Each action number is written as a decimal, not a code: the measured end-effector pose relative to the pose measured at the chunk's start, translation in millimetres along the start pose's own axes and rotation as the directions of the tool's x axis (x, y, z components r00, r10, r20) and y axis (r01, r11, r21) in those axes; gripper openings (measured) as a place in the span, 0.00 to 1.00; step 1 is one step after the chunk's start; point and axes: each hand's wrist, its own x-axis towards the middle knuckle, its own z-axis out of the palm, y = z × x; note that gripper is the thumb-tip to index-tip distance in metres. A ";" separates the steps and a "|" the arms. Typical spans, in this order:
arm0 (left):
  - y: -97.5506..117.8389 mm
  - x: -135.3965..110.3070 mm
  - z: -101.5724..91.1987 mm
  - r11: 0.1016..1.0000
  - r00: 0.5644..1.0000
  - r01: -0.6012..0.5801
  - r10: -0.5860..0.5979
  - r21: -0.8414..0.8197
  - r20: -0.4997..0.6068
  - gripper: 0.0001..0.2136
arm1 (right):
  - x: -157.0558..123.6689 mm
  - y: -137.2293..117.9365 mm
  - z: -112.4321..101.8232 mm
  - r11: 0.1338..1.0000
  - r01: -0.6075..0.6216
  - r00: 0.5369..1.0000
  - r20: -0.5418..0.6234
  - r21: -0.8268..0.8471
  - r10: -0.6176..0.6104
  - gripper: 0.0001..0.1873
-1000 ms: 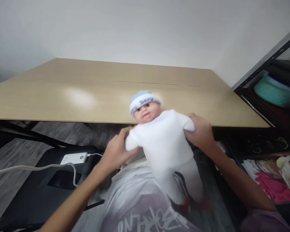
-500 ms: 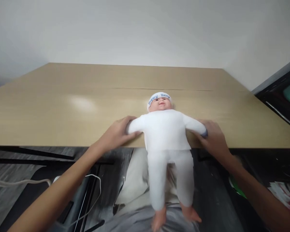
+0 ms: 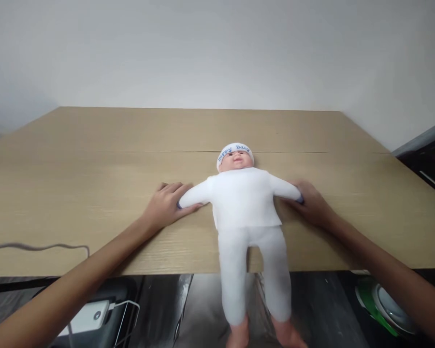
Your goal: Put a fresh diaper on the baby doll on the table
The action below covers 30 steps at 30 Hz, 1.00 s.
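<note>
A baby doll [image 3: 244, 200] in a white top and white trousers lies face up on the wooden table [image 3: 105, 169]. Its white cap carries blue lettering, "Happy Baby". The doll's legs reach past the near table edge, with the bare feet hanging beyond it. My left hand [image 3: 166, 200] is closed around the doll's arm on the left, near a blue cuff. On the other side, my right hand [image 3: 310, 203] grips the opposite arm by its cuff; some of those fingers are hidden behind the sleeve.
A pale cable [image 3: 39, 248] lies across the table's left front. Below the edge at left is a white device [image 3: 87, 316] with a plugged-in cord. A green and white round object [image 3: 379, 307] sits low at right, and a dark screen-like object [image 3: 433, 157] stands beside the table's right edge.
The doll has shifted farther onto the table, so its torso now rests on the top. Both my hands have moved forward with its arms, and my left hand sits nearer the cuff.
</note>
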 end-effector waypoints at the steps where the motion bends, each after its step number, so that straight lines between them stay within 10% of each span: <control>1: -6.4 11.6 1.4 1.000 1.000 -0.001 0.001 -0.001 -0.009 0.31 | 12.0 7.7 2.4 1.000 0.004 1.000 0.008 0.005 -0.004 0.30; 17: -76.2 174.9 39.4 0.996 0.937 0.080 -0.088 -0.038 -0.339 0.32 | 172.0 101.0 42.9 0.992 0.020 0.988 -0.152 -0.127 -0.040 0.40; 22: -99.4 187.4 52.6 0.988 0.911 0.016 -0.077 -0.151 -0.406 0.41 | 181.4 111.3 47.9 0.988 0.036 0.990 -0.132 -0.151 -0.056 0.41; 30: -94.0 184.5 45.9 0.994 0.949 0.099 -0.105 -0.037 -0.299 0.26 | 180.7 132.7 54.7 0.981 -0.038 0.990 -0.142 -0.189 0.011 0.39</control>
